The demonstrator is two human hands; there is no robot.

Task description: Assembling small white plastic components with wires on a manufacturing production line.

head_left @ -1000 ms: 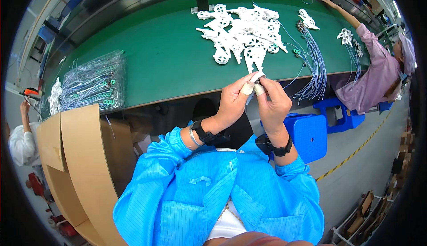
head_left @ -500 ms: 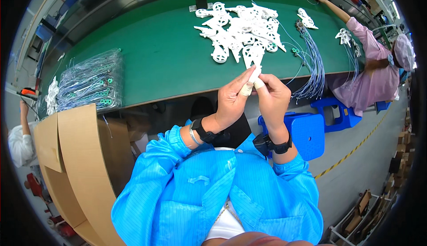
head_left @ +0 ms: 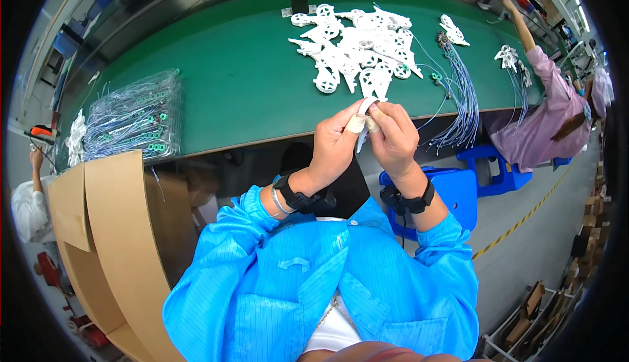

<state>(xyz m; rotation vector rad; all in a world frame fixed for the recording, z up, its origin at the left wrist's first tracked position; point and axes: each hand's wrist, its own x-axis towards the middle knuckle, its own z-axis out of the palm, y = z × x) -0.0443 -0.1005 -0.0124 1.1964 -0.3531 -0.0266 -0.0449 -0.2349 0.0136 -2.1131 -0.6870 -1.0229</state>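
While both hands meet just in front of the table [head_left: 229, 93] edge, one white part [head_left: 369, 104] is between them, held up near the pile [head_left: 354, 39] and not resting on the table. The left hand [head_left: 335, 144] pinches this part between thumb and fingers, and the right hand [head_left: 396, 134] pinches it from the other side, so that the fingertips come close together. Both thumbs wear pale covers [head_left: 356, 124]. What the fingertips do exactly on the part, I cannot tell, because they hide most of it.

As I judge, the work on this piece is in the middle: it is picked up, but not yet put down. The pile of similar white parts lies loose on the table, just beyond the hands; which of them are finished, and which remain, is not possible to see. To the right of the pile, blue cables [head_left: 464, 96] hang over the edge in a bundle, with a single white piece [head_left: 453, 31] near their upper end. Well apart on the left, bagged cables [head_left: 134, 116] lie behind an open box [head_left: 121, 211]; whether these are already completed is not clear.
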